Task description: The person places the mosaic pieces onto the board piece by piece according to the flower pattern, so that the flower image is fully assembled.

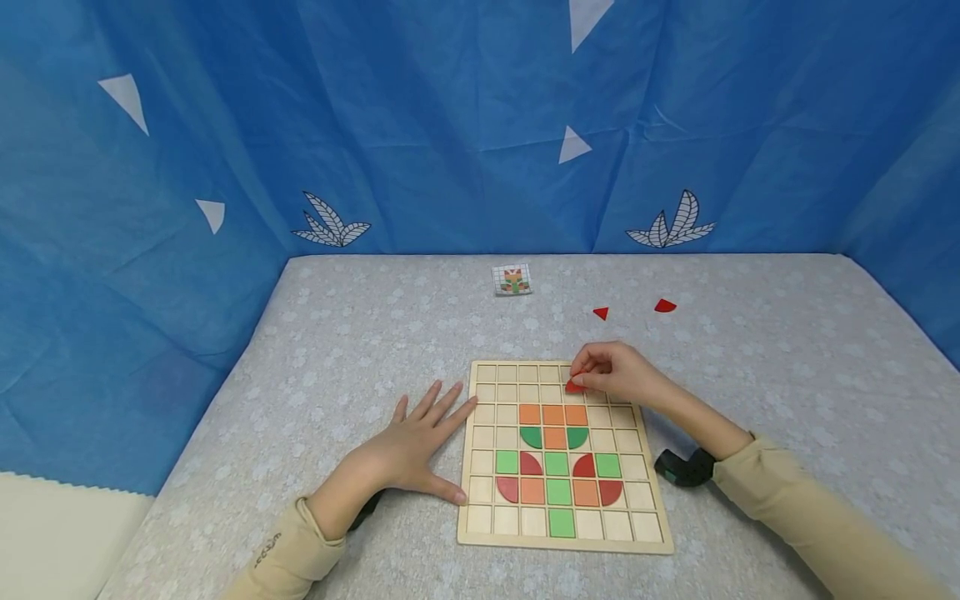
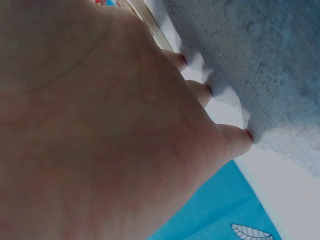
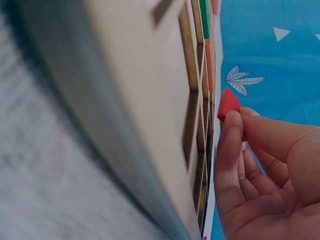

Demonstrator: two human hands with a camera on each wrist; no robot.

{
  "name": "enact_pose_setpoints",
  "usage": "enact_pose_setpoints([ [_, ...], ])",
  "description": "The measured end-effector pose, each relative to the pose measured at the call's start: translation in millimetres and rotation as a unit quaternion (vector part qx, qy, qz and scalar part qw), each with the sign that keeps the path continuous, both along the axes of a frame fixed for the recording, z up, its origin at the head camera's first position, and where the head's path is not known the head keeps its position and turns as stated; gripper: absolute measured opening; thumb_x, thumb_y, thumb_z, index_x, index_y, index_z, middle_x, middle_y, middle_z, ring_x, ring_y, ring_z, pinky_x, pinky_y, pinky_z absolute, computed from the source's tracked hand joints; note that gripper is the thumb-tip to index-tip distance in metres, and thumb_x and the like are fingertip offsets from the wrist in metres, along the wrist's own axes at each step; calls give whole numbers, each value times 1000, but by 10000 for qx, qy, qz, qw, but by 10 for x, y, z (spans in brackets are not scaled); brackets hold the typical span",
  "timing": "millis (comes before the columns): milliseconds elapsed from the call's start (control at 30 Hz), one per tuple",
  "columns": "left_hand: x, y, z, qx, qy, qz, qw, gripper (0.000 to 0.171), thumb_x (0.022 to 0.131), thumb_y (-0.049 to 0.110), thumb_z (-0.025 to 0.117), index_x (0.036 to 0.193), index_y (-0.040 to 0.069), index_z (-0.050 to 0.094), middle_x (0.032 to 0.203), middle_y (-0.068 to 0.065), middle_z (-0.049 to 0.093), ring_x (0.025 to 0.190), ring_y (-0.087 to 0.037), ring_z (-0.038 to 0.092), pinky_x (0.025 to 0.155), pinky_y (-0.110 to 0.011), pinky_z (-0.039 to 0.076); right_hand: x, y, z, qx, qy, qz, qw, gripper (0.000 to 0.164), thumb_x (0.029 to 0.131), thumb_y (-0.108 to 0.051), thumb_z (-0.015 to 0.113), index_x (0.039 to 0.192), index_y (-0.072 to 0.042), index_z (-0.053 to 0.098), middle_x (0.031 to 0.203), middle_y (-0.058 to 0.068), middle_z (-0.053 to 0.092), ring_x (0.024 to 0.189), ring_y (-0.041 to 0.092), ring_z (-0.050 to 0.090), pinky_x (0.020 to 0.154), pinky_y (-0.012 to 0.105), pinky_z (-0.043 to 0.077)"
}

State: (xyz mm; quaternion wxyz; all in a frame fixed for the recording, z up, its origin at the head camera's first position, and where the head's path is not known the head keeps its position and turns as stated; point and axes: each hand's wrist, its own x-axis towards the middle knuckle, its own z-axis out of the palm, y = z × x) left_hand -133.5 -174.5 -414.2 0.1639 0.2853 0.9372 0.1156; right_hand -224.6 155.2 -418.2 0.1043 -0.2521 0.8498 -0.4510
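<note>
My right hand (image 1: 621,372) pinches a small red tile (image 1: 574,386) between thumb and finger, over the upper right part of a wooden grid board (image 1: 562,545). In the right wrist view, one pointed corner of this red tile (image 3: 229,103) sticks out past the fingertips. Spread out beside the board's left side lies my left hand (image 1: 412,447), its index finger and thumb tips at the rim. The left wrist view shows several of its fingertips on the cloth. Orange, green and dark red tiles, squares and quarter circles, sit in the board's cells, such as a green square (image 1: 562,523).
Beyond the board, a red triangle (image 1: 602,313) and a red quarter-circle tile (image 1: 665,306) lie on the grey patterned tablecloth (image 1: 375,333). A small pattern card (image 1: 512,280) rests near the back edge. Blue curtains (image 1: 450,125) hang behind the table and at its sides.
</note>
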Motion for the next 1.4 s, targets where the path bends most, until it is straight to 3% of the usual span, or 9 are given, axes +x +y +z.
enact_pose_setpoints([
  [367,3,-9,-2,23,35,-25,10000,119,62,75,64,152,21,9,156,-7,-2,138,-32,-9,100,-66,1,6,16,-19,-65,-183,348,9992,3,87,-4,67,87,-2,69,75,4,64,63,19,61,57,30,52],
  [633,4,-13,2,1,36,-28,10000,119,62,74,65,152,20,9,156,-8,-2,138,-32,-9,100,-67,2,17,-10,-5,299,449,523,9972,9,84,-1,68,83,-9,71,79,-3,62,65,13,56,59,26,49],
  [800,4,-16,-1,4,55,-41,10000,119,63,74,64,152,21,9,156,-8,-2,138,-32,-9,100,-67,2,16,-9,-3,381,616,457,9963,10,85,-1,68,88,-9,73,80,-5,61,67,14,53,60,26,47],
  [1000,6,-11,17,10,55,-60,10000,118,64,73,66,152,20,9,156,-8,-2,138,-33,-8,100,-67,2,-12,19,84,541,735,-75,9958,11,88,-7,66,98,-7,71,82,-1,59,65,17,49,56,27,42],
  [1167,15,2,42,37,36,-77,10000,117,64,71,67,152,19,10,155,-9,-1,138,-34,-8,99,-67,3,-156,207,189,543,798,-625,9934,14,91,-8,62,102,-3,69,90,7,62,71,21,53,58,29,46],
  [1300,19,6,43,14,48,-85,10000,117,65,71,67,152,19,10,155,-9,-1,138,-34,-8,100,-67,3,-332,462,181,388,806,-1475,9850,20,95,-14,58,106,0,66,92,12,62,70,24,53,55,29,44],
  [1400,21,4,38,-23,46,-79,10000,117,64,72,66,152,20,9,156,-9,-2,138,-34,-8,100,-66,3,-444,637,133,194,649,-2342,9698,24,96,-16,55,111,0,64,90,14,59,69,25,53,52,32,44],
])
